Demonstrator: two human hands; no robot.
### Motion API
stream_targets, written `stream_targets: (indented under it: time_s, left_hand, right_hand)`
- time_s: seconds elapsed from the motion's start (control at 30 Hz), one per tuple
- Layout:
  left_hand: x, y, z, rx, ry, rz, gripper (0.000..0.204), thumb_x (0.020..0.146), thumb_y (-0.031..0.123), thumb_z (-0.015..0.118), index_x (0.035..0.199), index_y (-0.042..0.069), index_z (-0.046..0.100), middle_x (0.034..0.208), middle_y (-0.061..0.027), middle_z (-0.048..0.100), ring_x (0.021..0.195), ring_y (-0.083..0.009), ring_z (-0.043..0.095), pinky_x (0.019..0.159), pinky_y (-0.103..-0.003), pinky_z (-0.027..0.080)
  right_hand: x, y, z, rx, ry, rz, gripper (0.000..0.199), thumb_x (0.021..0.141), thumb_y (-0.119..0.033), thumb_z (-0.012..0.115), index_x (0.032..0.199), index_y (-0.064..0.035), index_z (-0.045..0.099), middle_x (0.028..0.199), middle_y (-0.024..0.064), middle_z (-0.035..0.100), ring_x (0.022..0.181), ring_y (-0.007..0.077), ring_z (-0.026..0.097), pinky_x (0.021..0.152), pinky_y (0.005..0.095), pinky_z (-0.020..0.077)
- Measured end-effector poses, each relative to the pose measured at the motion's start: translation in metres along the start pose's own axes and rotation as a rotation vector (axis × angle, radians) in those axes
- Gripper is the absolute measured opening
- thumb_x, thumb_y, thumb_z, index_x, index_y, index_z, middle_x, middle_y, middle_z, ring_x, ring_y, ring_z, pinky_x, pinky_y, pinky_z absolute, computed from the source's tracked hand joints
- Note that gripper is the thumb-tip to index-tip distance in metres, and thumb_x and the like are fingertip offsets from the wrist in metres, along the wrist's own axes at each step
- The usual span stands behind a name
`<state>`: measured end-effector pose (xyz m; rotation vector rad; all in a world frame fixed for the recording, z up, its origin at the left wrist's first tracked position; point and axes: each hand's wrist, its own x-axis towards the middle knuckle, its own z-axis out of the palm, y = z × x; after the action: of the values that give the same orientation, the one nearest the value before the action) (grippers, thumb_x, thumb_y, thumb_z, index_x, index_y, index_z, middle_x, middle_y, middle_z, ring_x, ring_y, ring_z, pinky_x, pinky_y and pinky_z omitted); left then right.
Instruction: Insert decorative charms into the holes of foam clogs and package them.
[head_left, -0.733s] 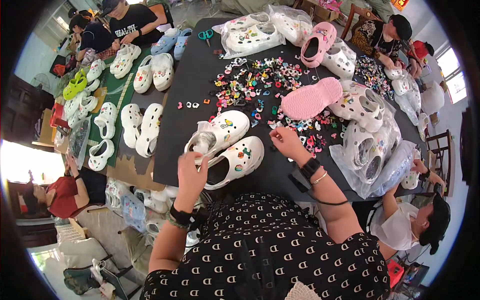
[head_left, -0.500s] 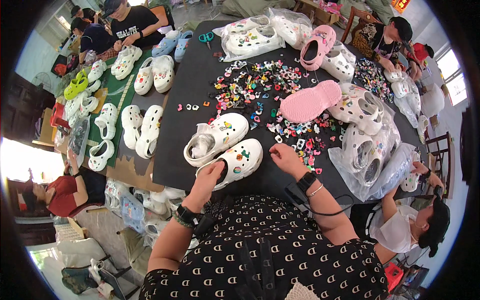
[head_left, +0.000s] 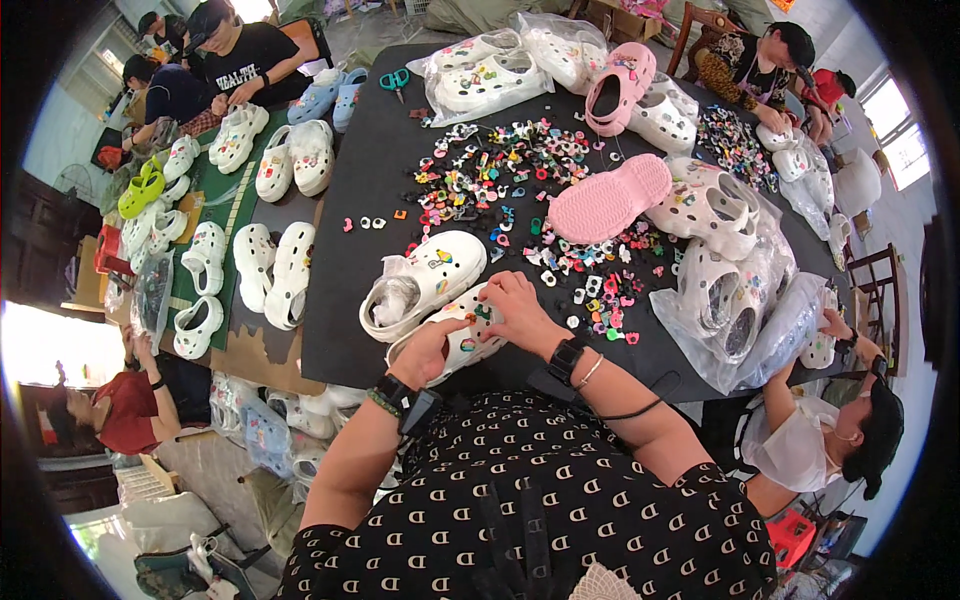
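Two white clogs lie side by side at the near edge of a black table (head_left: 360, 170). The nearer white clog (head_left: 462, 337) carries small coloured charms; my left hand (head_left: 430, 352) grips its near side. My right hand (head_left: 518, 312) presses down on its top, fingers bent over the charms. The other white clog (head_left: 425, 281) lies just beyond, stuffed with clear plastic. A scatter of small coloured charms (head_left: 505, 180) covers the table beyond both clogs.
A pink clog (head_left: 610, 198) lies sole up right of centre. Bagged white clogs (head_left: 735, 290) pile at the right, more at the far edge (head_left: 500, 70). Several white clogs (head_left: 270, 270) rest on a green mat at left. Other people sit around the table.
My left hand has come down from beside the far clog onto the near clog. My right hand has moved from the loose charms onto the same clog.
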<state>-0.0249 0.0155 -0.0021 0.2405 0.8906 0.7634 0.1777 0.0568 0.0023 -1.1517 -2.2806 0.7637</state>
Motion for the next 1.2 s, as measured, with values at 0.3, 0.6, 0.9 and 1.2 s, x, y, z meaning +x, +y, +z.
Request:
stream_targets:
  time_s: [0.3,0.6,0.9,1.2]
  left_hand:
    - [0.002,-0.002,0.001,0.027,0.047,-0.016,0.037,0.088,0.006,0.059,0.124,0.000,0.053,0.114,-0.0111,0.063,0.096,-0.0219,0.065,0.084,-0.037,0.053]
    - [0.005,-0.003,-0.005,-0.028,0.024,-0.018,0.039,0.087,0.004,0.059,0.125,0.000,0.051,0.116,-0.0127,0.062,0.099,-0.0249,0.065,0.086,-0.039,0.053]
    - [-0.001,-0.003,0.004,0.023,0.066,-0.018,0.042,0.087,0.005,0.059,0.127,-0.003,0.049,0.117,-0.0135,0.062,0.100,-0.0258,0.064,0.087,-0.040,0.053]
    - [-0.030,0.003,0.004,0.540,0.303,0.029,0.040,0.087,0.026,0.066,0.111,-0.006,0.061,0.098,-0.0105,0.067,0.085,-0.0170,0.066,0.071,-0.028,0.052]
  right_hand:
    - [0.016,0.013,0.002,0.041,-0.047,0.041,0.044,0.051,-0.019,0.087,0.089,-0.0126,0.065,0.097,0.0058,0.054,0.097,0.0280,0.049,0.085,0.0378,0.0438]
    - [0.010,0.018,0.011,0.120,0.117,-0.050,0.025,0.060,-0.010,0.080,0.082,-0.0072,0.067,0.092,0.0056,0.056,0.090,0.0274,0.051,0.079,0.0372,0.0457]
    - [0.025,0.032,0.008,0.430,0.116,0.265,0.010,0.078,-0.012,0.069,0.082,-0.0030,0.071,0.081,0.0084,0.066,0.077,0.0213,0.062,0.069,0.0339,0.0497]
    - [-0.033,0.080,-0.051,0.165,0.293,0.453,0.014,0.081,-0.015,0.067,0.087,-0.0024,0.069,0.074,0.0117,0.068,0.065,0.0245,0.065,0.062,0.0342,0.0505]
